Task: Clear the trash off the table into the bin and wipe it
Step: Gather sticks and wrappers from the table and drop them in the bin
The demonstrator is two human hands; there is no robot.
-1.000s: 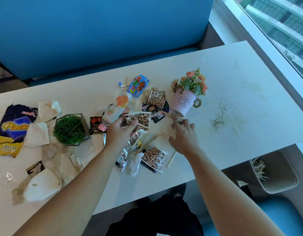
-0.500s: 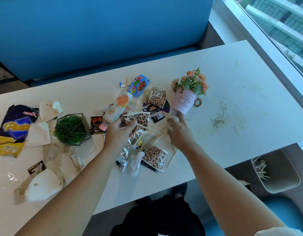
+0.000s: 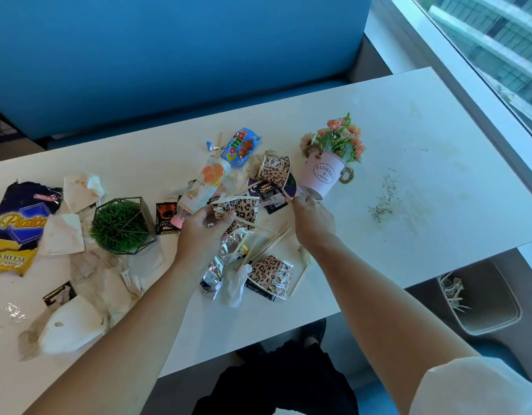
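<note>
The left hand (image 3: 203,235) was curled round a leopard-print cup (image 3: 243,208), thumb across its side, with a few pale sticks caught in the same grip. The right hand (image 3: 314,221) had its fingers bent at the foot of the pink flower pot (image 3: 321,175), which stood just beyond its fingertips. Whether it pinched anything there could not be told.

The rest of the trash lay around both hands on the worktop (image 3: 408,130). Loose wooden sticks (image 3: 270,241) lay between the two wrists. A foil wrapper (image 3: 225,259) and a second cup (image 3: 272,275) were nearer the person, and a dark sachet (image 3: 267,191) sat just left of the right fingertips. The bin (image 3: 492,307) stood on the floor, well to the right of the right hand and below the worktop edge.

The likeliest slip seemed a knock to the pot: it appeared tilted, and a tug on anything tucked under its base could tip it over. The sticks held with the cup looked loosely trapped and might drop on the carry to the bin. A reach across could also sweep the loose sticks off the near edge. It could equally drag a forearm through the dark specks (image 3: 384,202) off to the right, smearing them before the wipe.
</note>
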